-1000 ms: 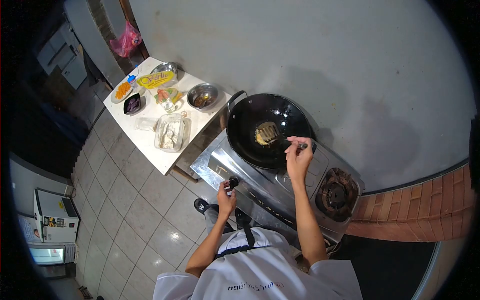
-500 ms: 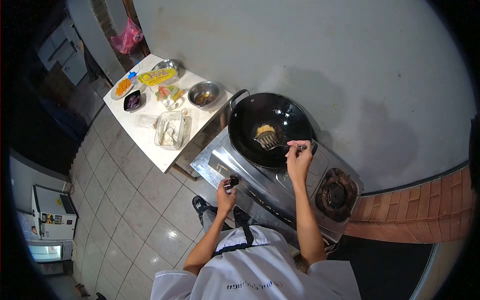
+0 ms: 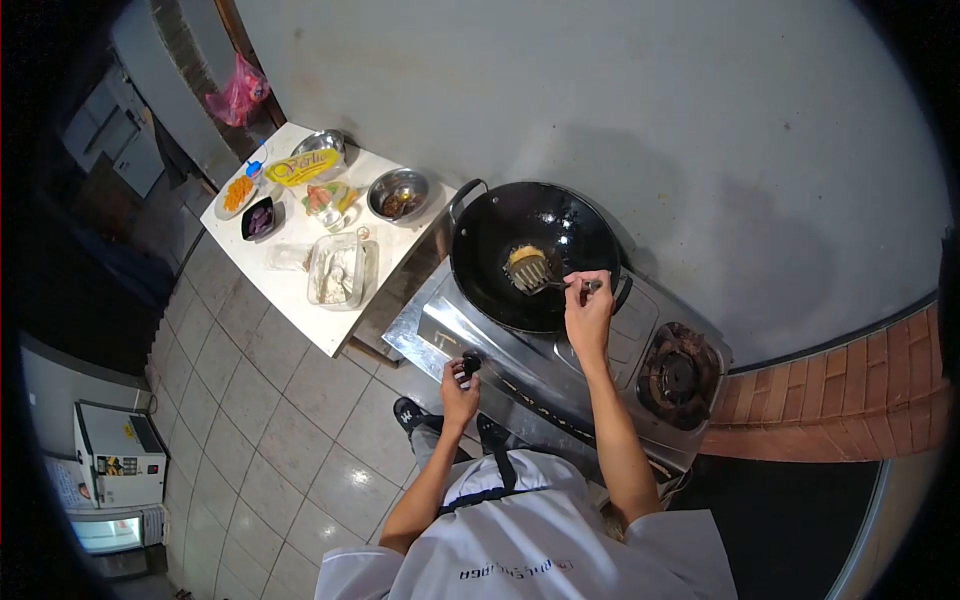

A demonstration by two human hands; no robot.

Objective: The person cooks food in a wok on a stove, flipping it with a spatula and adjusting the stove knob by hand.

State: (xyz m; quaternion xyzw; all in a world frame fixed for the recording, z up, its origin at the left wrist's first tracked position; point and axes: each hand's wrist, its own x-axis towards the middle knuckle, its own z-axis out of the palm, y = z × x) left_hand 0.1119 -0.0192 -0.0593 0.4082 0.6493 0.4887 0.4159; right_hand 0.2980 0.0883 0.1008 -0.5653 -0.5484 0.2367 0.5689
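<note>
Black wok (image 3: 535, 255): spatula (image 3: 545, 277) in clenched right hand (image 3: 588, 315) runs handle-right, blade left on yellow food (image 3: 524, 256); left hand (image 3: 460, 392) pinches stove knob (image 3: 469, 363) below.

Layout of the cooking station. The wok (image 3: 533, 255) sits on the left burner of the stove (image 3: 560, 365), which stands against the wall (image 3: 620, 110); the free burner (image 3: 680, 375) lies to its right. In the wok lies a food portion (image 3: 522, 256), with the spatula (image 3: 535, 275) blade touching it. The right hand (image 3: 588, 315) is at the spatula handle, at the wok's near rim. The left hand (image 3: 460, 390) is on the stove knob (image 3: 468, 365), at the stove's front. Left of the stove stands a table (image 3: 300, 300) bearing a metal bowl (image 3: 398, 195), a tray (image 3: 335, 270) and small dishes (image 3: 250, 205).
</note>
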